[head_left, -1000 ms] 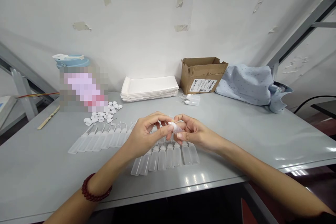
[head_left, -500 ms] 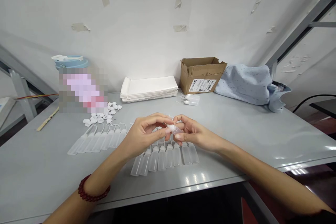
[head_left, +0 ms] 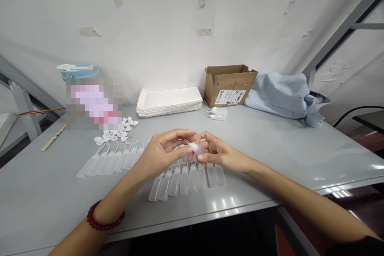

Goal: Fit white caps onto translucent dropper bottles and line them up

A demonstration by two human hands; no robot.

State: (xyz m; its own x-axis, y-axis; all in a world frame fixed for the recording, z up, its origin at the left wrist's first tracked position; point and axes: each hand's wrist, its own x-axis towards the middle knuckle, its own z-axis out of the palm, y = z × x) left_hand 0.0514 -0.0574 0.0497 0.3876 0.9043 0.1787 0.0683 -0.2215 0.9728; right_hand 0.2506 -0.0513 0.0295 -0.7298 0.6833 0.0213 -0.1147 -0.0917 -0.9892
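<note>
My left hand and my right hand meet above the grey table, both pinched on one small translucent plastic bottle with a white cap end. My right hand grips the bottle's body; my left fingertips press on its cap end. Just below the hands lies a row of several like bottles side by side. A second row of bottles with thin tethered caps lies to the left. A red bead bracelet is on my left wrist.
Loose white caps lie behind the left row. At the back stand a stack of white flat bags, an open cardboard box with two bottles before it, a blue cloth and a blurred container.
Both hands stay together on the bottle; my fingers have shifted slightly on the cap end. The view has drifted a little.
</note>
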